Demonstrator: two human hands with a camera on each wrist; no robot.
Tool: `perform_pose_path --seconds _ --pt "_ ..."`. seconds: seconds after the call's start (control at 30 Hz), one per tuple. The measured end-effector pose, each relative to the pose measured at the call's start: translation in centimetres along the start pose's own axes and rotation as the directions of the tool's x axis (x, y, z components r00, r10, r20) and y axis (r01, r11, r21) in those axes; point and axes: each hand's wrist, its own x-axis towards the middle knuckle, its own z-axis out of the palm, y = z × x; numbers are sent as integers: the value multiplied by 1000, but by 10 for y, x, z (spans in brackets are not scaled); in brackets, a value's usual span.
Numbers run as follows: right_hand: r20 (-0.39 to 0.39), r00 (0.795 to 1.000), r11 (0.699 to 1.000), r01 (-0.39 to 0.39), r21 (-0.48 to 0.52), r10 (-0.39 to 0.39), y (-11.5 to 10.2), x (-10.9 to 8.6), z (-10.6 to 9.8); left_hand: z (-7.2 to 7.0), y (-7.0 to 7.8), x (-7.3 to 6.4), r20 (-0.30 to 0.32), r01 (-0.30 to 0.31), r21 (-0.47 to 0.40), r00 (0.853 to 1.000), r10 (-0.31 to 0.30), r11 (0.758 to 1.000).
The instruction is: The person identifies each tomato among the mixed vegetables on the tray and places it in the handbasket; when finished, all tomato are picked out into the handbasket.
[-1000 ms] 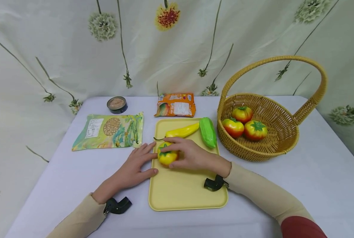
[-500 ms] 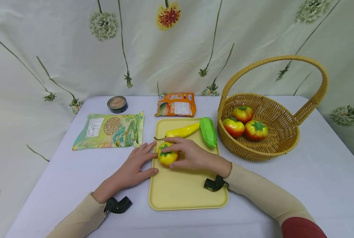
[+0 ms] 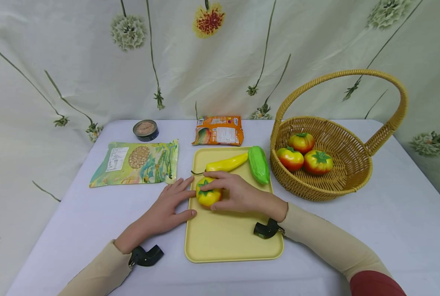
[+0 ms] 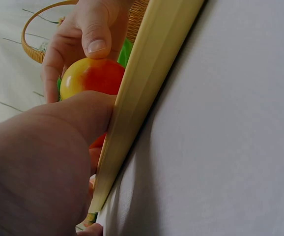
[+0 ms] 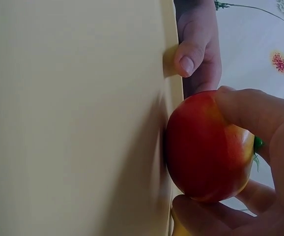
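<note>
A yellow-and-red toy tomato (image 3: pixel 209 196) with a green leafy top sits on the left part of a pale yellow tray (image 3: pixel 235 242). My right hand (image 3: pixel 238 194) holds this tomato from the right, thumb and fingers around its sides; the right wrist view shows its red flank (image 5: pixel 203 147) between them. My left hand (image 3: pixel 166 210) rests at the tray's left edge, fingers spread and fairly straight, thumb on the rim. Behind the tomato on the tray lie a yellow chili pepper (image 3: pixel 227 163) with a dark stem and a green bumpy vegetable (image 3: pixel 258 164).
A wicker basket (image 3: pixel 347 185) with a tall handle stands right of the tray, three similar tomatoes (image 3: pixel 318 162) inside. An orange packet (image 3: pixel 220 130) lies behind the tray. To the left are a green patterned bag (image 3: pixel 136 162) and a small round tin (image 3: pixel 145 130).
</note>
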Motion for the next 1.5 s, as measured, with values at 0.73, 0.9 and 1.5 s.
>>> perform_pose_path --seconds 0.73,0.9,1.5 --pt "-14 1000 999 -21 -30 20 -5 -5 -20 1 0 2 4 -10 -3 1000 10 1000" --pt "-35 999 1000 -13 12 13 -9 -9 -33 1 1 3 12 -2 -14 1000 2 1000" --pt "-45 999 999 -11 -39 9 -21 -23 -65 0 1 1 1 8 -18 1000 -8 1000"
